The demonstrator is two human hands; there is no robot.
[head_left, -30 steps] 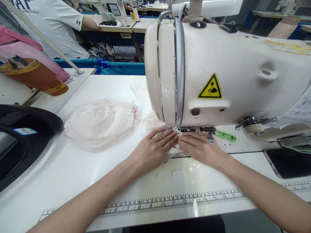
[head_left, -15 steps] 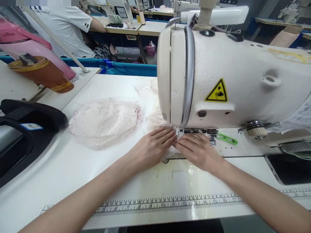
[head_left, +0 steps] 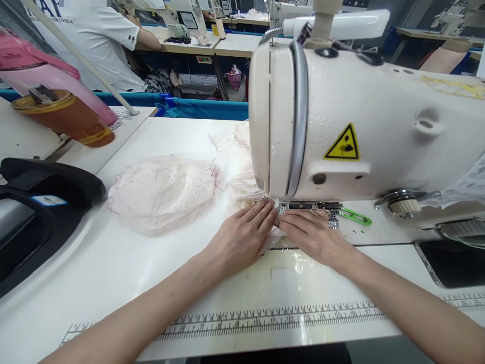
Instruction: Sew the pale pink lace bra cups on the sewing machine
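Observation:
A cream sewing machine [head_left: 364,116] fills the upper right. Under its head, at the presser foot, lies a small piece of pale lace fabric [head_left: 242,187]. My left hand [head_left: 240,237] lies flat on that fabric left of the foot, fingers stretched out and together. My right hand [head_left: 312,235] rests flat on it right beside the foot, fingers extended. The fingertips of both hands almost meet at the needle area. The needle itself is hidden by the machine head.
A heap of pale pink lace pieces [head_left: 162,192] lies to the left on the white table [head_left: 113,263]. A black object [head_left: 41,202] sits far left, an amber tumbler [head_left: 62,116] and a pink bottle behind it. Green clip [head_left: 354,217] right of the foot. Another person in white sits at the back.
Both hands have stayed at the presser foot, sliding slightly forward with the lace. More lace shows behind the machine head. The view has shifted a little.

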